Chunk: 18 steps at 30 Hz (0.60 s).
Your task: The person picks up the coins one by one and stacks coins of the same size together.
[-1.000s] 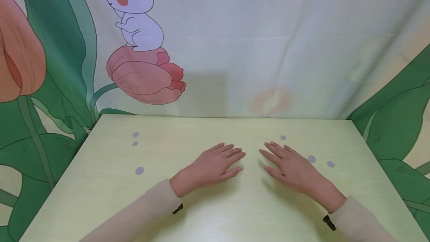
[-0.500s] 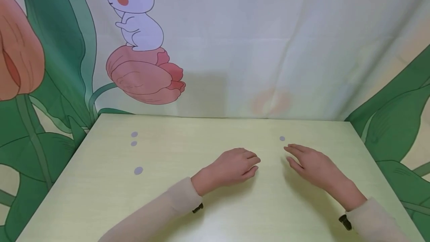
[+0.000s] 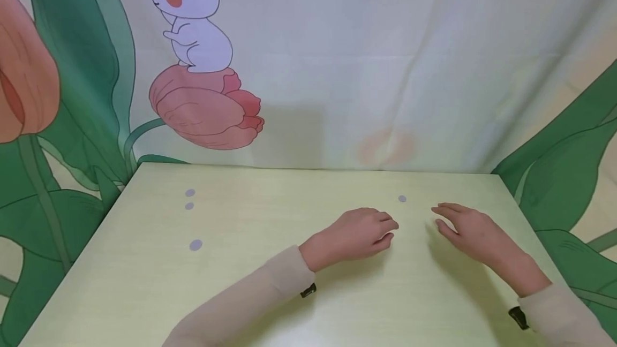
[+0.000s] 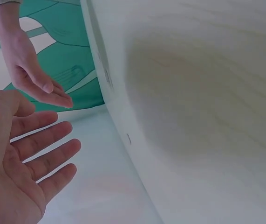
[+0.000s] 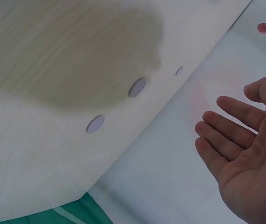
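From the head view, both hands hung over the pale table [image 3: 120,283], in front of a printed cloth [image 3: 337,42]. The left hand [image 3: 354,233] reached across to the right of the middle, fingers slightly bent; the right hand [image 3: 477,233] stood farther right, thumb apart from its fingers. The far-right dot [image 3: 402,198] lay just beyond the left hand's fingertips, touched by neither hand. A far-left pair [image 3: 190,193] of dots and a near-left dot [image 3: 195,244] lay well away.

From the left wrist, that hand's grip looked wide and relaxed, its palm bare. Two dots [image 4: 129,138] showed thinly along the table's far side.

From the right wrist, the other hand also held nothing, its fingers loosely spread. Three dots [image 5: 95,123] lay under and beyond it; I couldn't tell whether they were loose or stuck down.

I'd judge that no handling was under way: nothing was gripped or raised. Whether all was left to do, or all done, I couldn't tell.
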### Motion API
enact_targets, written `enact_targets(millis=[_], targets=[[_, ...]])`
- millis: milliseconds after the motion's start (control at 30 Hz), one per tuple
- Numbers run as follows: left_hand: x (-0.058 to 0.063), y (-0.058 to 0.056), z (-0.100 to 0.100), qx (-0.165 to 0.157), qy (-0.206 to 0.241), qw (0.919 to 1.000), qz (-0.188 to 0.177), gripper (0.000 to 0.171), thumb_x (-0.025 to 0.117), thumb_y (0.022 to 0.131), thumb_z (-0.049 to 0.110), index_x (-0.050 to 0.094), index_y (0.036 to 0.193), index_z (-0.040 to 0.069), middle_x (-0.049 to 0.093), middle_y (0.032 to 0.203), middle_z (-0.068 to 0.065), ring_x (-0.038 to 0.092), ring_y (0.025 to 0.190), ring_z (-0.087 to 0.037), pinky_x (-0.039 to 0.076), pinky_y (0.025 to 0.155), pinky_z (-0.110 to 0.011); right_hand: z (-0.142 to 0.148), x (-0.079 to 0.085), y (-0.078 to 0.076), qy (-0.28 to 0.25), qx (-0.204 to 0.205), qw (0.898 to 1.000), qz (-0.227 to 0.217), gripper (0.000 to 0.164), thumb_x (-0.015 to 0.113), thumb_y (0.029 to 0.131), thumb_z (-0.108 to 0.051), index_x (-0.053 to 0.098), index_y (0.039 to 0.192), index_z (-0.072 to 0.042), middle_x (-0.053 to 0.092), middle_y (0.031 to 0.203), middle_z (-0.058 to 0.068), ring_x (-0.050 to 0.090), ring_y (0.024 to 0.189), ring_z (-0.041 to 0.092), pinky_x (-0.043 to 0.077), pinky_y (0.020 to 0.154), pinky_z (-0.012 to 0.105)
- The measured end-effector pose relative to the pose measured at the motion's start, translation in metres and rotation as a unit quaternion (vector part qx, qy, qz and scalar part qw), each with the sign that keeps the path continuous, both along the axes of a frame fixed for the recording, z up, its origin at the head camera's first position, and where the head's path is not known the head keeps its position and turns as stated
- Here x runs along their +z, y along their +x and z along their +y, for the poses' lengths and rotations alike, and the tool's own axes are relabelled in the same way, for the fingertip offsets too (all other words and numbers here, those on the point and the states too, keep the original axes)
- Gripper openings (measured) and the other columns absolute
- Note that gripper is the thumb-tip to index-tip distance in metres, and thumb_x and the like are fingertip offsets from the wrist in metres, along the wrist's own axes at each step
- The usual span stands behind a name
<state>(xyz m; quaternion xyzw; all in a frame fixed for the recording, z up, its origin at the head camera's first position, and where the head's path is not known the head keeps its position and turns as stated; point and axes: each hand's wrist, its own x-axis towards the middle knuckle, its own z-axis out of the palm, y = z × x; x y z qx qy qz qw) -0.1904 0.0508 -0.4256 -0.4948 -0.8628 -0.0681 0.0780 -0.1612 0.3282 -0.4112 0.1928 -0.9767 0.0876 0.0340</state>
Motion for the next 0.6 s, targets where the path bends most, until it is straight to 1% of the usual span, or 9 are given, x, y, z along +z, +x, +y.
enact_targets(millis=[67, 133, 300, 367, 533, 600], targets=[[0.000, -0.003, 0.006, 0.004, 0.004, 0.9999, -0.011, 0.027, 0.052, 0.105, 0.024, 0.071, 0.123, 0.017, 0.070, 0.119, 0.007, 0.066, 0.104, -0.010, 0.051, 0.087, -0.021, 0.005, 0.000, -0.002, 0.000, -0.001, 1.000, -0.001, 0.037, 0.064, 0.099, -0.020, 0.065, 0.129, 0.003, 0.062, 0.131, 0.027, 0.062, 0.117, 0.045, 0.051, 0.094, 0.058], [0.000, -0.005, 0.011, 0.009, 0.004, 0.9999, -0.014, 0.028, 0.052, 0.105, 0.024, 0.070, 0.124, 0.018, 0.070, 0.119, 0.007, 0.066, 0.102, -0.010, 0.051, 0.083, -0.019, 0.011, -0.001, -0.005, 0.002, 0.003, 1.000, -0.002, 0.037, 0.066, 0.098, -0.018, 0.065, 0.128, 0.003, 0.063, 0.129, 0.027, 0.062, 0.116, 0.045, 0.051, 0.093, 0.058], [0.006, -0.007, 0.024, 0.011, 0.000, 0.9998, -0.015, 0.028, 0.051, 0.105, 0.024, 0.070, 0.125, 0.018, 0.071, 0.118, 0.007, 0.066, 0.097, -0.010, 0.050, 0.073, -0.017, 0.028, -0.002, -0.014, -0.005, 0.029, 0.999, 0.021, 0.033, 0.074, 0.091, -0.011, 0.068, 0.121, 0.003, 0.066, 0.122, 0.026, 0.065, 0.109, 0.043, 0.054, 0.087, 0.055], [0.008, -0.008, 0.032, 0.011, 0.002, 0.9996, -0.025, 0.028, 0.051, 0.105, 0.024, 0.070, 0.125, 0.018, 0.071, 0.118, 0.007, 0.066, 0.096, -0.010, 0.050, 0.071, -0.017, 0.037, -0.001, -0.017, -0.007, 0.038, 0.999, 0.029, 0.033, 0.076, 0.089, -0.009, 0.069, 0.119, 0.003, 0.067, 0.120, 0.025, 0.066, 0.108, 0.043, 0.054, 0.086, 0.054], [0.006, -0.014, 0.049, 0.023, 0.006, 0.9981, -0.057, 0.028, 0.051, 0.105, 0.026, 0.069, 0.126, 0.020, 0.069, 0.114, 0.009, 0.064, 0.091, -0.007, 0.048, 0.065, -0.017, 0.051, -0.002, -0.023, -0.009, 0.058, 0.998, 0.019, 0.033, 0.076, 0.089, -0.008, 0.069, 0.119, 0.003, 0.069, 0.118, 0.024, 0.065, 0.109, 0.042, 0.054, 0.088, 0.054], [0.004, -0.016, 0.055, 0.029, 0.004, 0.9972, -0.069, 0.028, 0.051, 0.106, 0.027, 0.068, 0.128, 0.021, 0.069, 0.113, 0.009, 0.061, 0.089, -0.007, 0.048, 0.063, -0.018, 0.054, -0.003, -0.025, -0.011, 0.062, 0.998, 0.014, 0.033, 0.076, 0.089, -0.008, 0.069, 0.119, 0.003, 0.070, 0.117, 0.023, 0.066, 0.109, 0.042, 0.054, 0.087, 0.054]])
